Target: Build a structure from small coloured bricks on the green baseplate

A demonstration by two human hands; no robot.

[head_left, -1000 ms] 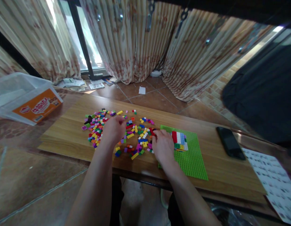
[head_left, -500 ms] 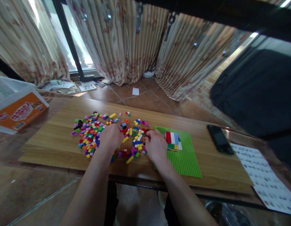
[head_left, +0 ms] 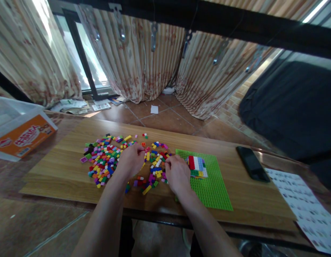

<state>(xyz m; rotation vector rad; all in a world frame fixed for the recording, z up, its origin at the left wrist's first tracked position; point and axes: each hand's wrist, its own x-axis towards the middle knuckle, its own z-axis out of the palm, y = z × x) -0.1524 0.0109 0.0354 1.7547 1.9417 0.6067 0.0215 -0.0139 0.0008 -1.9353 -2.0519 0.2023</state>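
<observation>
Loose toy building bricks (head_left: 105, 162) in many colours lie in a wide pile on the wooden board. Over the right part of this pile is my left hand (head_left: 131, 160), its thumb and fingers pinched beside a small reddish brick (head_left: 147, 149); what is between them is too small to make out. My right hand (head_left: 178, 173) is closed, fingertips down by the bricks at the left edge of the green baseplate (head_left: 212, 192). Its fingers hide whatever they hold. A block of joined bricks (head_left: 197, 165), striped red, white and blue on top, sits on the baseplate.
A black phone (head_left: 252, 164) lies right of the baseplate, beside printed sheets (head_left: 294, 200) at the board's end. On the left stands a clear plastic box (head_left: 23, 132) with an orange label. A dark bar (head_left: 165, 16) crosses overhead before striped curtains.
My left hand has shifted slightly right among the bricks, toward the reddish one. My right hand stays near the baseplate's left edge. The view has tilted up a little.
</observation>
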